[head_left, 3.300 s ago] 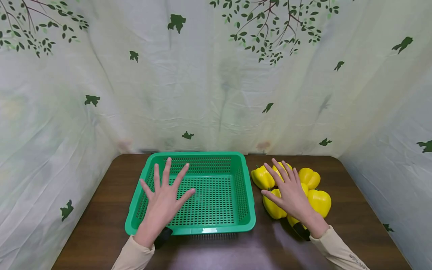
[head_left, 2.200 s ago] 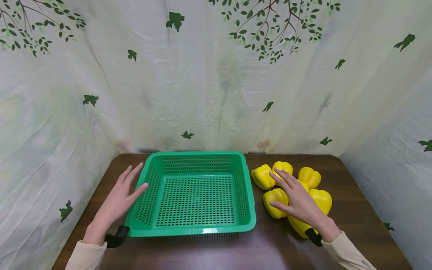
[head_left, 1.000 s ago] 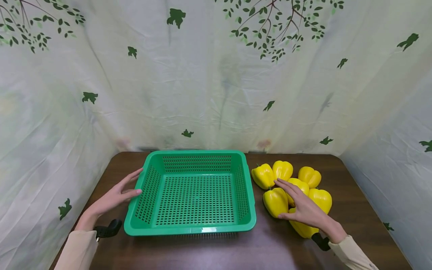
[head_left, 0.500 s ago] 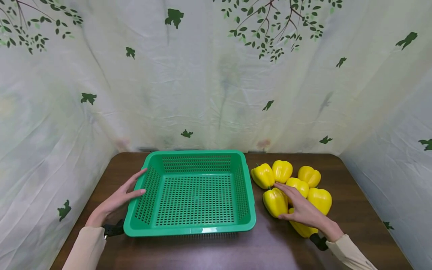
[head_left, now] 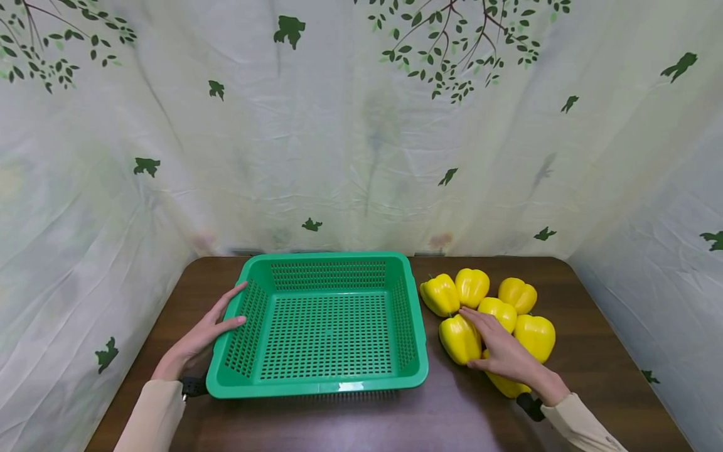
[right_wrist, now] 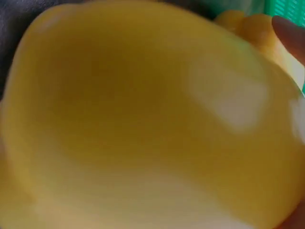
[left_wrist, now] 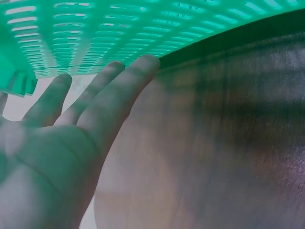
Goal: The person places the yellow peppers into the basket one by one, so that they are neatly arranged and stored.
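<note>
My left hand is at the left side of a green plastic basket, thumb and fingertips at its rim. In the left wrist view its fingers stretch out straight against the slotted outer wall. To the right of the basket, my right hand holds the front-left yellow bell pepper, fingers along its far side and thumb at its near side. A yellow bell pepper fills most of the right wrist view, with a fingertip showing past its upper right.
Several more yellow bell peppers lie grouped around the right hand, one partly under the wrist. Everything stands on a dark brown table. A pale leaf-printed cloth hangs behind and at both sides.
My left hand has moved from above the basket out to its left rim. My right hand has come down from above the peppers onto the front-left one. The basket has stayed put.
</note>
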Tool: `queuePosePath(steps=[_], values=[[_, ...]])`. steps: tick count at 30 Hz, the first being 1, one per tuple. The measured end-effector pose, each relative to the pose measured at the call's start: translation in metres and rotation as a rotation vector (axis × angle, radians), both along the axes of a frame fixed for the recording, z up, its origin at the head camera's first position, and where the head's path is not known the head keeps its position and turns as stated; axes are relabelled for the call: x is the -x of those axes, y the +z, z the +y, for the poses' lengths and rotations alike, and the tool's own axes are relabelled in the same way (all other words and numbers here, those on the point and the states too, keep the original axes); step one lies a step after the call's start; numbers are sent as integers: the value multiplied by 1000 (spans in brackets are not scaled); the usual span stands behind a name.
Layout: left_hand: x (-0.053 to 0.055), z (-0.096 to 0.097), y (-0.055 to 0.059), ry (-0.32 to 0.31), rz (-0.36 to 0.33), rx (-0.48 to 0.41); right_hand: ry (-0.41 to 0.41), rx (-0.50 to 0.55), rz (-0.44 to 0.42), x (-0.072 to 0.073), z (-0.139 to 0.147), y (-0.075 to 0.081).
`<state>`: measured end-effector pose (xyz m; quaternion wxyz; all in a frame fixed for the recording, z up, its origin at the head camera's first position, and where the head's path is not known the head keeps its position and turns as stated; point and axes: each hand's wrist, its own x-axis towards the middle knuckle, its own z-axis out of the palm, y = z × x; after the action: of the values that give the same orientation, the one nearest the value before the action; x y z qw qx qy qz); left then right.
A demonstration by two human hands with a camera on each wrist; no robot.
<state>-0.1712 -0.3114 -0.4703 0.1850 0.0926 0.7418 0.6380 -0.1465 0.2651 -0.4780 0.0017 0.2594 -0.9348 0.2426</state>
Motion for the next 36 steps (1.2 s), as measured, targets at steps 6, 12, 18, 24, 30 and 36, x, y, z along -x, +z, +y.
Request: queuePosePath(steps=[6,12,18,24,30,36], values=[[-1,2,-3,18,-39,-42,-5,-19,-4,0,-4,-2],[-1,3,-4,35,-49,-41,-32,11,-8,2,-5,1],[-2,3,-4,37,-56,-45,-48,61,-34,4,-6,9],[-2,3,-4,54,-73,-67,-52,96,-49,4,-8,17],[-2,5,-5,48,-72,-77,-45,111,-22,7,-9,26],[-3,6,-4,48,-74,-84,-24,127,36,9,-12,38]])
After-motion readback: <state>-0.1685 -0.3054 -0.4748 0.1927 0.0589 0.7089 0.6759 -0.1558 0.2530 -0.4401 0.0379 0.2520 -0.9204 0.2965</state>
